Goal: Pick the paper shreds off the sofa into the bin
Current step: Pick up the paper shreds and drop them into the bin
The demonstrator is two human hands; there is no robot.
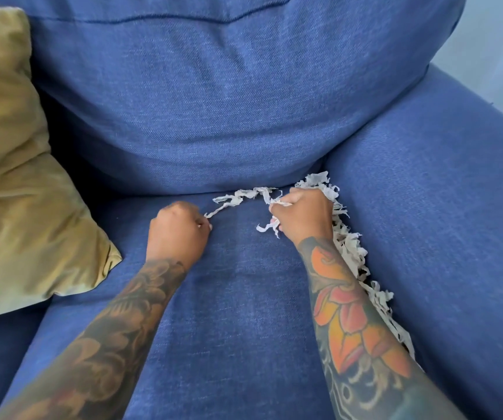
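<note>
Head view is looking down on a blue sofa seat (238, 328), with two tattooed forearms reaching in from six o'clock. Nearest, a line of pale paper shreds (353, 250) is lying in the crease between the seat and the armrest (456, 207), running from about four o'clock up toward one o'clock beside the right forearm. Farther in, the left hand (179, 230) is curling into a fist, its fingertips pinching the end of a long paper strip (238, 199) that is stretching across the seat toward the other hand. The right hand (303, 215) is gripping a bunch of shreds, with loose ends hanging out at nine o'clock of the knuckles and more shreds piling just behind it at twelve o'clock. Beyond both hands, the blue back cushion (229, 101) is bulging over the seat. At nine o'clock an olive-yellow pillow (16, 177) is leaning against the back.
</note>
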